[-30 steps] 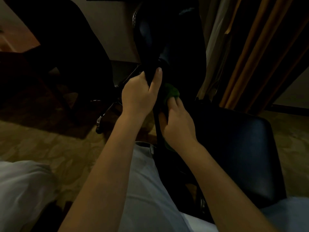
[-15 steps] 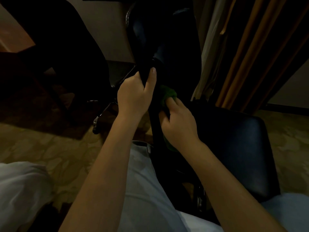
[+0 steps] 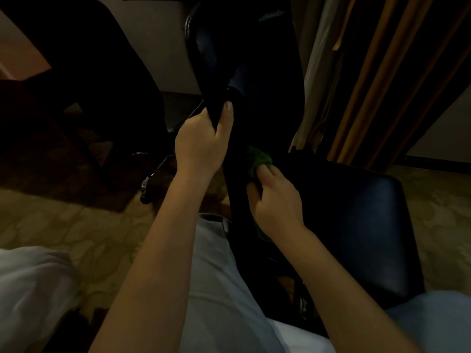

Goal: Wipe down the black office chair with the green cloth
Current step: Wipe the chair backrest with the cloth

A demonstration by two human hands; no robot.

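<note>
Over the last second the right grip slides down the right-hand face of the black office chair's backrest, taking the green cloth with it. The cloth, which was level with the base of the left thumb, now sits below the left grip, close to where the backrest meets the seat at the middle right of the frame. This looks like one downward wiping stroke nearly run out. The lower backrest is being covered, and the seat probably still needs a pass.

The left grip is closed round the near edge of the backrest at the centre of the frame, thumb pointing up and fingers wrapped behind, steadying the chair. The right grip is curled round the bunched cloth, pressing it against the backrest. Green shows above the fingertips and below the heel of the hand. Both forearms reach up from the lower edge of the frame.
</note>
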